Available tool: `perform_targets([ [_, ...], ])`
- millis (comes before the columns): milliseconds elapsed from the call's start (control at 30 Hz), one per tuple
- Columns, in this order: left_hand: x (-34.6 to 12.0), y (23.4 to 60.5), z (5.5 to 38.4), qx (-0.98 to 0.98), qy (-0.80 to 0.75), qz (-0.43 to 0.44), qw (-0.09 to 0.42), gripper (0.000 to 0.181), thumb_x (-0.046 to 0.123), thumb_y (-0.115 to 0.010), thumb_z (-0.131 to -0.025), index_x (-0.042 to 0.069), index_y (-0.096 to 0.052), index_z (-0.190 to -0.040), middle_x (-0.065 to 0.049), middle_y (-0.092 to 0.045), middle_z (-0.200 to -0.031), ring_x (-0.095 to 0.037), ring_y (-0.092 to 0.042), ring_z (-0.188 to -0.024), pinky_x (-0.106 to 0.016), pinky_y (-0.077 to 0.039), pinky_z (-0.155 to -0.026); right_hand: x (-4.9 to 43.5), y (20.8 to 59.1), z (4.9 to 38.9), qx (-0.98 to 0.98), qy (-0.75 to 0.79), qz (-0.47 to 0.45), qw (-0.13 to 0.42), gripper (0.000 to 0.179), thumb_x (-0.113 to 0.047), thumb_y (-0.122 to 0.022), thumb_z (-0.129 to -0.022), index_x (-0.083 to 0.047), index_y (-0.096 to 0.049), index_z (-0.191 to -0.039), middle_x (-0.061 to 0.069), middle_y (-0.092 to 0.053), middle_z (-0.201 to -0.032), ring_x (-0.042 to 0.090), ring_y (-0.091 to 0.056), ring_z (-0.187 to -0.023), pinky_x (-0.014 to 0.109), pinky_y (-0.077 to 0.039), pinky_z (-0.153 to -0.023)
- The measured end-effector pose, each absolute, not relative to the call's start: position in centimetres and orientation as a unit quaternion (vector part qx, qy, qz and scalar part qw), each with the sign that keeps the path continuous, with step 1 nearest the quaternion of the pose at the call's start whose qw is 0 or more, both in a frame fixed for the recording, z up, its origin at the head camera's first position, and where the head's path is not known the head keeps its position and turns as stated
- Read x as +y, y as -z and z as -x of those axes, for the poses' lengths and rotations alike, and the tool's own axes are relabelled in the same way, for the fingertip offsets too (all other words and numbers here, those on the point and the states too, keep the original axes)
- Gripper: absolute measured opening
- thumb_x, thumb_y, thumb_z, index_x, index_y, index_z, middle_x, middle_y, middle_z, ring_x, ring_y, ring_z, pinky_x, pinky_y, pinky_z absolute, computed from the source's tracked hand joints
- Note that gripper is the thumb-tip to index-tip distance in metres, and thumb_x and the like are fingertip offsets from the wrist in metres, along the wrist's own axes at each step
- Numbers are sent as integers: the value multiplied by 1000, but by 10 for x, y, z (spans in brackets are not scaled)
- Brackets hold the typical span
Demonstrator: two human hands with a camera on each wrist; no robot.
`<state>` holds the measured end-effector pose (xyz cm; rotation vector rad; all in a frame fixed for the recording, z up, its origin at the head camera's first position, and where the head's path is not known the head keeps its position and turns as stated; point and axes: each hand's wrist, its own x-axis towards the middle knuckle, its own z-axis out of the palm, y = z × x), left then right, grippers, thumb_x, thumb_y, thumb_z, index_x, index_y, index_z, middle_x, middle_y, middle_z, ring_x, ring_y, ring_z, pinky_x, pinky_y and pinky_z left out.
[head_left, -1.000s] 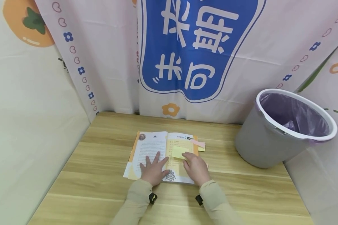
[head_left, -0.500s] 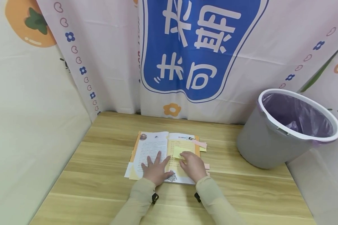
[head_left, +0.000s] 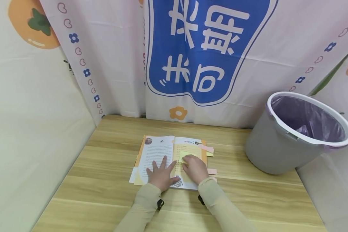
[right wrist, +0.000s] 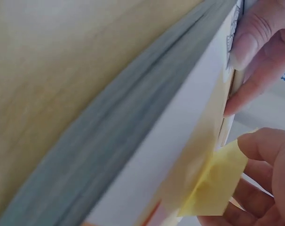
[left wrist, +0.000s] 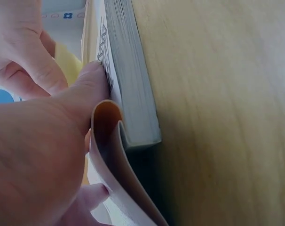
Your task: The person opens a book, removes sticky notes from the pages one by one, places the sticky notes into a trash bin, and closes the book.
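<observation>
An open book [head_left: 155,151] lies on the wooden table, its right page printed on a yellow ground. Across the left page and the lower centre rests my left hand [head_left: 160,178], fingers spread; its thumb presses the page by the bottom edge in the left wrist view. My right hand [head_left: 196,169] is over the right page and pinches a yellow sticky note [right wrist: 217,183] between thumb and fingers. In the right wrist view the note bends up from the page, its far edge close to the paper. Fingers partly cover the note [head_left: 182,156] in the head view.
Pink sticky tabs [head_left: 206,148] and more tabs [head_left: 212,171] stick out from the book's right side. A grey bin [head_left: 269,146] with a purple liner stands at the table's right. A printed curtain [head_left: 121,80] hangs behind the table [head_left: 104,154].
My right hand has moved a little left across the page, covering more of the sticky note. My left hand stays in place on the book. The head view has shifted slightly.
</observation>
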<state>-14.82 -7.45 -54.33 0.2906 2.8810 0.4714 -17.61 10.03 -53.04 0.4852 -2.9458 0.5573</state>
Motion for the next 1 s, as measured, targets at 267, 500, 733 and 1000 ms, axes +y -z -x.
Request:
perform_targets([
  [267,-74,539,148,976,-160,-100,105,74,65,-60,-87,33,-42,-151,-15,-19,-163,-64,-20,-135,-82,-21,-99,103,534,178,-968,-196,-148,47,20,-13,-72,-90,-8,-75,-109,8,-71,-114,26,-67,-106,41,-54,-93],
  [500,-73,537,147,976,-158,-101,109,73,64,-59,-88,32,-41,-152,-14,-19,-163,-63,-20,-135,-81,-21,-99,111,538,179,-966,-207,-142,67,17,-12,-71,-90,-10,-76,-106,6,-73,-110,24,-69,-102,39,-55,-90],
  [733,-74,539,147,976,-159,-100,109,73,65,-59,-88,32,-42,-151,-14,-20,-163,-63,-20,-135,-81,-21,-99,116,536,180,-960,-218,-146,100,15,-11,-70,-91,-9,-77,-104,7,-74,-102,23,-71,-92,36,-58,-82],
  [1000,-75,543,149,976,-157,-101,113,73,65,-58,-88,34,-40,-152,-14,-18,-163,-63,-19,-136,-82,-20,-99,120,530,183,-960,-235,-119,99,16,-10,-67,-93,-8,-76,-107,9,-74,-102,23,-72,-89,35,-59,-77],
])
